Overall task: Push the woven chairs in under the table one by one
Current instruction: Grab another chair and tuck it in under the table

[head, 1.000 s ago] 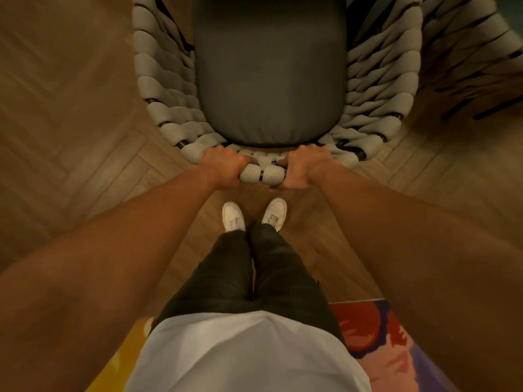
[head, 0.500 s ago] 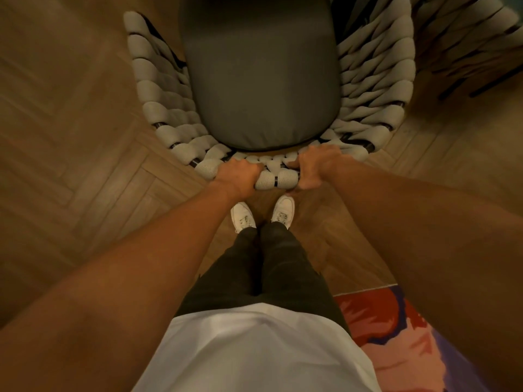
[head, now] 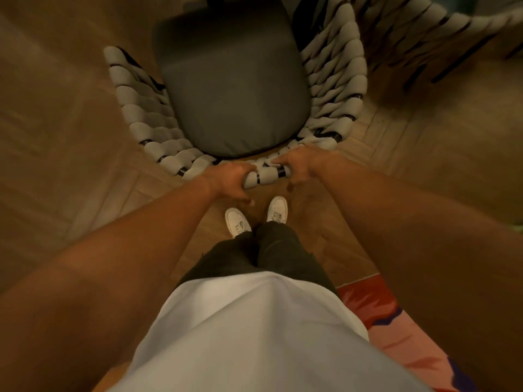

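Observation:
A woven chair (head: 147, 123) with thick grey padded straps and a dark grey seat cushion (head: 235, 89) stands right in front of me, seen from above. My left hand (head: 229, 181) grips the top rail of its backrest, fingers curled over it. My right hand (head: 297, 165) holds the same rail a little to the right, thumb hanging below. Between the hands a short piece of strapped rail shows. The table is not visible in this view.
A second woven chair (head: 441, 32) stands at the upper right, close to the first. The floor (head: 70, 154) is wooden herringbone parquet. My white shoes (head: 239, 222) stand just behind the chair. A red and pink rug (head: 402, 335) lies at the lower right.
The chair has slid forward away from me and a bit to the right. Both hands stayed on the backrest rail. My left foot has stepped, and more of the cushion's far end shows.

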The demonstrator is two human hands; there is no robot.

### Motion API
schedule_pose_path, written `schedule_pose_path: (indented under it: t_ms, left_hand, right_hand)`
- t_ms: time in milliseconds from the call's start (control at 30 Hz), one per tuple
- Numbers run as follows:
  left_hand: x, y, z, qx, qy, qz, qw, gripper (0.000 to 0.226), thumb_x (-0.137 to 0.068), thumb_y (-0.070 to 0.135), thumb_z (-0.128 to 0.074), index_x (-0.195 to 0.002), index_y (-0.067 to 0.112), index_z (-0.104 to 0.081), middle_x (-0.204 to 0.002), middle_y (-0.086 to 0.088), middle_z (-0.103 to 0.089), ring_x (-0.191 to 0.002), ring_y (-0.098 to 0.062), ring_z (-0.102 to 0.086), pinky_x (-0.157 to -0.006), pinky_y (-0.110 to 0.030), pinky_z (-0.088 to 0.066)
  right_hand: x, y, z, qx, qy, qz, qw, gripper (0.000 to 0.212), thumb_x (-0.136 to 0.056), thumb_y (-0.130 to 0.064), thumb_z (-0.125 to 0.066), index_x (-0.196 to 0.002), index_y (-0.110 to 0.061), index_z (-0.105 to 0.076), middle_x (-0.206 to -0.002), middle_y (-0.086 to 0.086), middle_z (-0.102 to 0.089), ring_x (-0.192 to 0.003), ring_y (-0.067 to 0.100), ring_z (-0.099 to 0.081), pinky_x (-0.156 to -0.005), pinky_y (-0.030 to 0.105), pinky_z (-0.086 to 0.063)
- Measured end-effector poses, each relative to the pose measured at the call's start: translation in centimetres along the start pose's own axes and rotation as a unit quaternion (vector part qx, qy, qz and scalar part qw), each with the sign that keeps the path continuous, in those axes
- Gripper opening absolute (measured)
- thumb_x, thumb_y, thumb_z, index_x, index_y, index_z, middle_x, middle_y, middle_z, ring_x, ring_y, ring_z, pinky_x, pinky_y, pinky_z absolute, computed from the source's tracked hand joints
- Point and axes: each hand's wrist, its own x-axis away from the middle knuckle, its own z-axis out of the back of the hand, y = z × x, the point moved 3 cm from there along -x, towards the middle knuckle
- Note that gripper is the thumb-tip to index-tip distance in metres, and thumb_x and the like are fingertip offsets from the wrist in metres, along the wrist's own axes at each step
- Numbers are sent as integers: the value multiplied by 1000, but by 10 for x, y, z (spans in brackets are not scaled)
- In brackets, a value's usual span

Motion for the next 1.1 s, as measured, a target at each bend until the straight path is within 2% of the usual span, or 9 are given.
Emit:
schedule_pose_path:
  t_ms: [133,233,500,600,700,800,867,967,1100]
  left_hand:
    - [-14,27,4,48,-10,-6,999,113,-63,82,-70,-154,27,-31,-152,-1,-45,-133,-25,-48,-108,-45,-44]
    - [-40,53,5,96,9,-18,995,115,-62,93,-57,-154,29,-31,-153,1,-43,-137,-25,-45,-109,-46,-43]
    - [-122,125,15,231,95,13,968,118,-62,94,-53,-155,25,-27,-155,-1,-41,-140,-20,-41,-112,-49,-41]
    - [-153,141,21,292,126,38,947,119,-60,97,-53,-154,29,-26,-154,3,-42,-141,-17,-41,-112,-48,-41]
    - [-173,169,41,344,147,66,925,115,-67,85,-60,-156,25,-22,-160,1,-33,-145,-19,-33,-116,-45,-35]
    - [-200,187,54,384,184,80,901,104,-72,75,-66,-154,23,-28,-155,0,-39,-142,-17,-38,-115,-46,-38]
    - [-218,190,55,401,214,99,885,94,-74,69,-67,-150,24,-34,-148,2,-46,-137,-16,-44,-111,-45,-42]
    - [-227,195,61,407,242,135,870,80,-78,56,-68,-145,21,-40,-141,-1,-53,-130,-19,-51,-106,-44,-46]
    - [-228,198,65,394,242,148,874,68,-78,38,-67,-139,22,-43,-127,-3,-58,-115,-25,-57,-93,-48,-52]
  right_hand:
    - [32,35,13,-25,41,18,999,70,-93,-54,-62,-156,-34,-36,-155,5,-44,-139,30,-43,-114,43,-35]
    - [39,73,19,-38,117,-6,992,62,-100,-54,-50,-156,-30,-37,-167,4,-23,-152,29,-23,-121,44,-23]
    - [21,163,51,-132,261,-113,950,73,-104,-45,-44,-163,-18,-10,-170,11,2,-155,32,-4,-123,54,-18]
    - [0,188,69,-184,273,-116,937,80,-103,-43,-49,-162,-14,-4,-170,13,4,-155,34,-7,-122,53,-22]
    - [-23,215,89,-227,263,-97,933,86,-102,-41,-52,-162,-16,5,-170,10,10,-156,33,-2,-123,52,-22]
    - [-43,237,108,-236,269,-63,932,91,-100,-39,-53,-162,-19,11,-170,7,12,-156,32,-8,-118,51,-33]
    - [-52,242,119,-247,274,-40,929,94,-100,-36,-56,-161,-18,13,-170,9,12,-153,33,-20,-113,47,-40]
    - [-64,244,128,-280,278,-23,919,97,-100,-31,-59,-161,-16,14,-170,12,2,-150,36,-26,-114,45,-36]
    - [-81,243,136,-380,247,-80,888,97,-97,-31,-65,-162,-17,6,-159,14,-34,-137,34,-46,-104,41,-45]
